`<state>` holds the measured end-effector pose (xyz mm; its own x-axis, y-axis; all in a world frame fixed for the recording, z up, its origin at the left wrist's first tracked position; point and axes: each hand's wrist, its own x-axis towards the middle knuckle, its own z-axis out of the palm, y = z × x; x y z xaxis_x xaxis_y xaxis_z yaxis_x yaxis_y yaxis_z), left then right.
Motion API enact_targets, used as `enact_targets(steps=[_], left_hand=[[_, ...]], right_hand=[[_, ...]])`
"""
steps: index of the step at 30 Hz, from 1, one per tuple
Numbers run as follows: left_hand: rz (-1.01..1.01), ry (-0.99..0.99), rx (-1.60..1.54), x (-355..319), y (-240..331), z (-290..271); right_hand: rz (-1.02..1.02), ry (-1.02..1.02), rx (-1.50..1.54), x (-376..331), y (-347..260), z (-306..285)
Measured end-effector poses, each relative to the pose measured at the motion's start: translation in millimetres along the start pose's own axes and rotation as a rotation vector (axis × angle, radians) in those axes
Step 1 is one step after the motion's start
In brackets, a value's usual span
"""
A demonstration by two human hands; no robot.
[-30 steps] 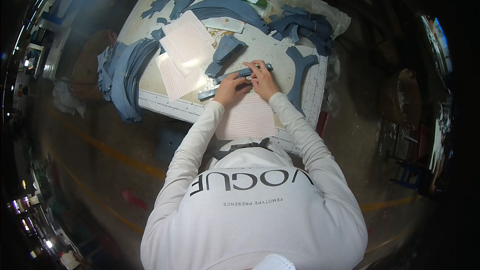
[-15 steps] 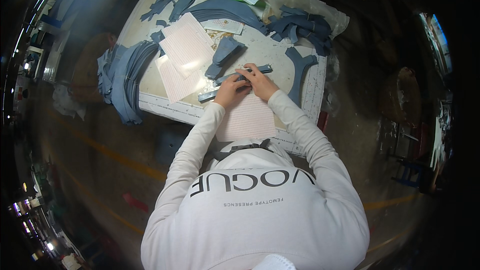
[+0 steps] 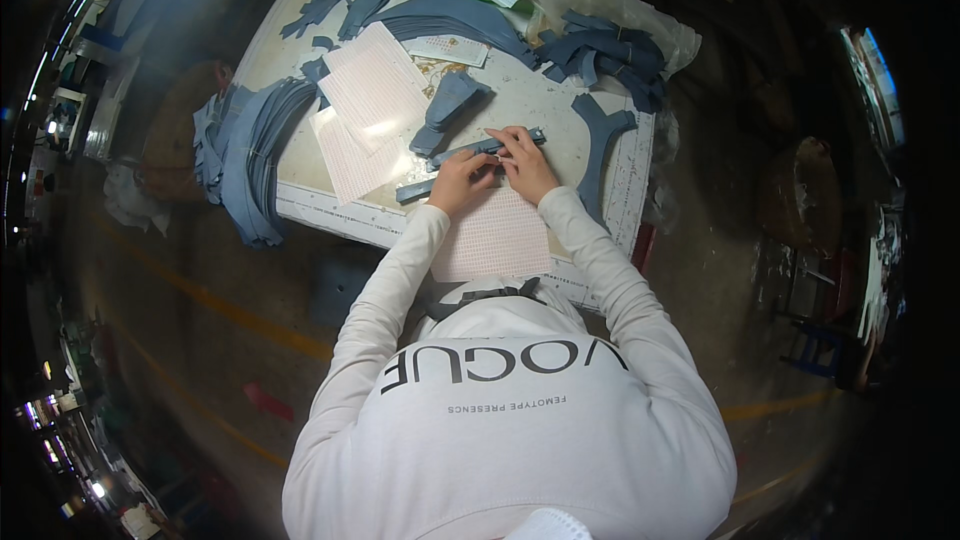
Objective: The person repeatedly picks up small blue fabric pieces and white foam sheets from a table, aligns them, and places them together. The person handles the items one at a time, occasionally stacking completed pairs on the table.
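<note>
My left hand and my right hand meet over the near part of the table, fingertips bent together. A tiny pale piece seems to be between them, too small to name. Just beyond the fingers lies a narrow blue fabric strip, slanting up to the right. Another blue strip shows beside my left hand, partly hidden by it. Beneath my wrists a pale sheet with rows of small printed marks reaches to the table's near edge. A folded stack of blue fabric pieces rests beyond my left hand.
Two more printed sheets overlap on the left. Bundled blue fabric strips hang over the table's left edge. A curved blue stack and a tied bundle lie at the back. A forked blue piece is right of my hand.
My fingers have drawn slightly nearer to me and opened a little gap between the hands. More of the blue strip behind them now shows. The fabric around has stayed in place.
</note>
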<state>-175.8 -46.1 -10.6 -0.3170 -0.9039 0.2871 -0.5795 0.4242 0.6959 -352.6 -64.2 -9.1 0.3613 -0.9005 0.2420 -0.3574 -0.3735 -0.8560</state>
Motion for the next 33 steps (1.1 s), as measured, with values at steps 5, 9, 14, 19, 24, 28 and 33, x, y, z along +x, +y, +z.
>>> enact_targets(steps=[5, 9, 14, 19, 24, 28, 33], left_hand=[[0.008, 0.025, -0.050, 1, 0, 0], [-0.032, -0.008, -0.093, 2, 3, -1], [-0.034, 0.008, -0.119, 2, 2, -1], [-0.026, 0.011, -0.136, 3, -4, -2], [-0.103, 0.008, -0.189, 2, 2, -4], [-0.138, 0.052, -0.287, 2, 6, -9], [-0.034, 0.150, -0.338, 11, 3, -7]], right_hand=[[0.013, 0.133, 0.031, 0, 4, -4], [0.075, 0.233, 0.112, 0, 6, -10], [0.145, 0.217, 0.079, -3, 11, -14], [0.275, 0.164, 0.129, -8, 18, -6], [0.436, 0.179, 0.392, -10, 18, 10], [0.506, 0.212, 0.423, -7, 12, 12], [0.293, 0.087, 0.053, -4, -5, 8]])
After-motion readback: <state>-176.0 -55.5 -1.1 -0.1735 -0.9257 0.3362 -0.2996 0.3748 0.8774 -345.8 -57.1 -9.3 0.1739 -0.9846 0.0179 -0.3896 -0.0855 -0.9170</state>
